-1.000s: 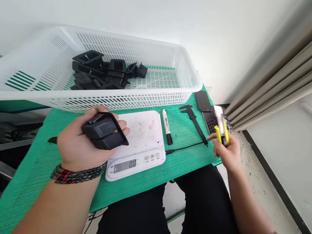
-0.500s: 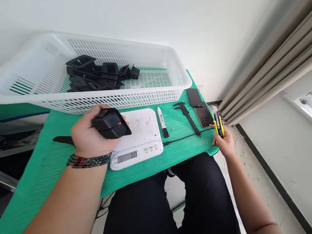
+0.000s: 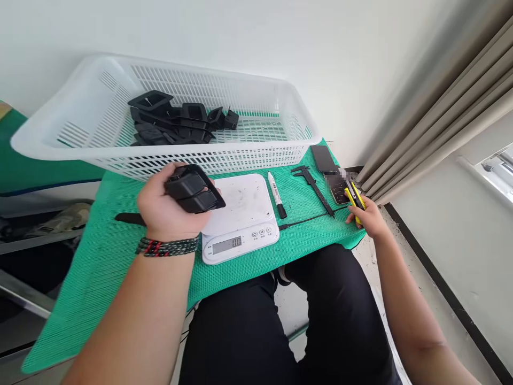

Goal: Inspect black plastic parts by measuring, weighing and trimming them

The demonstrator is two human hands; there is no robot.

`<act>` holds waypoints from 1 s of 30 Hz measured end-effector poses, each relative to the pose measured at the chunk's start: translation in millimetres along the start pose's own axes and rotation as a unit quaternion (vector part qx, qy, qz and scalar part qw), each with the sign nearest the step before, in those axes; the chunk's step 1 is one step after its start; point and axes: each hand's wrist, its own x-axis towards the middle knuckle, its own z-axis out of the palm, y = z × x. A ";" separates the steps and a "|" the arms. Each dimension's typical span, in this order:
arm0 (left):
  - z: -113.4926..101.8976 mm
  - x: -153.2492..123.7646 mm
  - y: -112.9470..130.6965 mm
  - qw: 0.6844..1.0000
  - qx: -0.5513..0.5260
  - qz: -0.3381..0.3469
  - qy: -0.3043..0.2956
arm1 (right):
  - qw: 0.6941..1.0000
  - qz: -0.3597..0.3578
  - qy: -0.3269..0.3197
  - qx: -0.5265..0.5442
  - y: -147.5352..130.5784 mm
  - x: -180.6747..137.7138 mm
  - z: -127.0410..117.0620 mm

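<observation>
Black part (image 3: 191, 191) cupped in our left hand (image 3: 160, 208), by the left edge of the scale (image 3: 242, 198), our right hand (image 3: 368, 216) gripping the cutter (image 3: 356, 198) near the caliper (image 3: 319, 195), basket (image 3: 240, 149) of black parts (image 3: 172, 124) behind

Bright, soft light on the white wall (image 3: 240, 32), greyer towards the curtain (image 3: 457, 101)! Edges stretch wide; pixelated blocks beside the yellow cutter (image 3: 355, 200).

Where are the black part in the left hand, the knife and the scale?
Black part (image 3: 191, 191): head view, on its boxy body.
Knife (image 3: 355, 198): head view, on the middle of its handle.
Scale (image 3: 245, 199): head view, on its white weighing plate.
</observation>
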 end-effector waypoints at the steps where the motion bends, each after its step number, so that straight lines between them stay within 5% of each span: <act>1: -1.2 0.7 -1.4 1.000 0.002 -0.002 -0.005 | 1.000 -0.002 -0.008 0.006 -0.8 3.0 -0.1; 8: -10.1 1.5 -9.1 0.996 0.015 -0.016 -0.083 | 0.991 -0.078 0.045 0.099 5.9 5.1 0.7; 30: -7.9 1.4 -9.9 0.998 -0.011 -0.043 -0.052 | 0.996 -0.064 0.051 0.017 10.6 5.5 6.7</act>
